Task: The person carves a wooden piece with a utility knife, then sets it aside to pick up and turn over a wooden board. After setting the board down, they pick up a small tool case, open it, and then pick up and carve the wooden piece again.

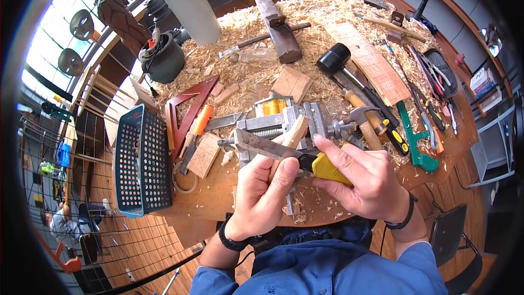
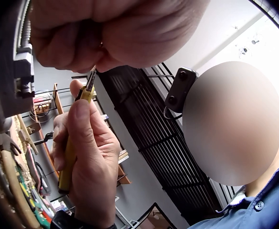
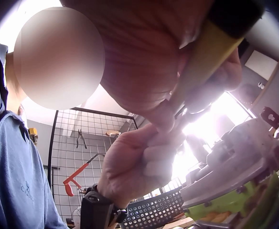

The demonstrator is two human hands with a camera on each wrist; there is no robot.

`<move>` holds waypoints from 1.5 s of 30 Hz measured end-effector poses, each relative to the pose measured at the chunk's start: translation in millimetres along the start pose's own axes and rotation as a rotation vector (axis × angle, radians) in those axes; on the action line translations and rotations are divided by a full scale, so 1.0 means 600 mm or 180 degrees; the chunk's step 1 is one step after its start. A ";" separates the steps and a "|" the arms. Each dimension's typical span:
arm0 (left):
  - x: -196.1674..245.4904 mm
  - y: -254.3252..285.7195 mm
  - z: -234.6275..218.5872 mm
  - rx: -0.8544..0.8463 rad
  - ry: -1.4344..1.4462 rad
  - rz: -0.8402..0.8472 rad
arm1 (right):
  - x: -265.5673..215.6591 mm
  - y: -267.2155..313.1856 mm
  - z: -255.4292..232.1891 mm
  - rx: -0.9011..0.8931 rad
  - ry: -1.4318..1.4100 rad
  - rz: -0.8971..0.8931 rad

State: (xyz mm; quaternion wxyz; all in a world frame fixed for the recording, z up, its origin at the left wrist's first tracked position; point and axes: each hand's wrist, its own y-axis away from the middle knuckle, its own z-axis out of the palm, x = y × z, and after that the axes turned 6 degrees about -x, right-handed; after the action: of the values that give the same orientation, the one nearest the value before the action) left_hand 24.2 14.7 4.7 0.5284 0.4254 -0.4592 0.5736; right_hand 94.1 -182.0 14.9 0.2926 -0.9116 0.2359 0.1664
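Observation:
In the head view my right hand [image 1: 363, 177] grips the yellow and black handle of a knife [image 1: 267, 146], its broad grey blade pointing left. My left hand [image 1: 265, 188] holds a narrow wooden stick [image 1: 296, 132] that slants up behind the blade, its thumb lying close to the blade near the handle. Both hands are above the front edge of the bench, before a metal vise [image 1: 273, 123]. From the left wrist, the right hand [image 2: 94, 143] shows wrapped round the yellow handle [image 2: 69, 162]. In the right wrist view the left hand [image 3: 139, 160] is curled, the stick mostly hidden.
Wood shavings [image 1: 234, 27] cover much of the bench. A perforated basket [image 1: 143, 158] stands at the left, near a red triangular square [image 1: 188, 106]. Toward the right lie a black mallet [image 1: 334, 59], a hammer [image 1: 367, 117], a marked board [image 1: 371, 63] and a green-handled saw [image 1: 417, 142].

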 end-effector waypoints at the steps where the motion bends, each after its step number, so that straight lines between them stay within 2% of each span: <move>1: -0.001 -0.001 -0.001 0.0000 0.0000 0.0000 | 0.001 0.001 0.001 0.0013 -0.0008 -0.0003; 6: -0.002 -0.004 -0.003 0.0031 -0.0507 0.0278 | 0.000 0.000 0.000 0.0063 0.0079 -0.0027; 16: 0.000 -0.011 0.003 0.0053 -0.0648 0.0361 | 0.002 -0.002 -0.007 0.0082 0.0130 0.0058; 18: 0.001 -0.013 0.003 -0.0033 -0.0200 0.0147 | 0.008 -0.003 -0.005 0.0091 0.0130 0.0094; 20: 0.004 -0.014 -0.010 -0.0196 0.0430 -0.0127 | 0.018 -0.004 0.007 0.0902 -0.0332 0.0177; 21: 0.003 -0.015 -0.022 -0.0383 0.0915 -0.0224 | 0.009 -0.003 -0.004 0.0849 -0.0618 0.0493; 23: 0.010 -0.016 -0.023 -0.0430 0.1206 -0.0264 | 0.004 0.002 -0.009 0.0888 -0.1140 0.0998; 24: 0.013 -0.016 -0.023 -0.0479 0.1498 -0.0312 | 0.005 0.004 -0.008 0.0870 -0.1205 0.1069; 28: 0.013 -0.022 -0.017 -0.0363 0.1066 -0.0252 | 0.011 0.003 -0.009 0.0834 -0.1140 0.1038; 33: -0.012 -0.022 -0.016 -0.0575 0.1216 0.0109 | -0.002 0.001 -0.013 0.0676 -0.1426 0.1141; 34: -0.013 -0.023 -0.011 -0.0593 0.1423 0.0090 | 0.000 0.001 -0.013 0.0555 -0.1258 0.0986; 38: -0.026 -0.023 -0.007 -0.0695 0.2030 -0.0067 | -0.004 -0.004 -0.013 0.0054 -0.1703 0.0899; 43: -0.037 -0.016 0.006 -0.0740 0.2743 -0.0204 | -0.008 -0.002 -0.004 0.0116 -0.2043 0.1134; 45: -0.037 -0.013 0.011 -0.0716 0.2854 -0.0267 | -0.002 0.001 0.002 0.0182 -0.2084 0.0893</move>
State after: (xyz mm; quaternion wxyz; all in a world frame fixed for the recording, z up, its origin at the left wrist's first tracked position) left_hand 33.8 3.7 -15.1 0.7404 0.0936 -0.2272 0.6257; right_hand 92.4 -181.2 14.5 0.3523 -0.7602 0.2571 0.4816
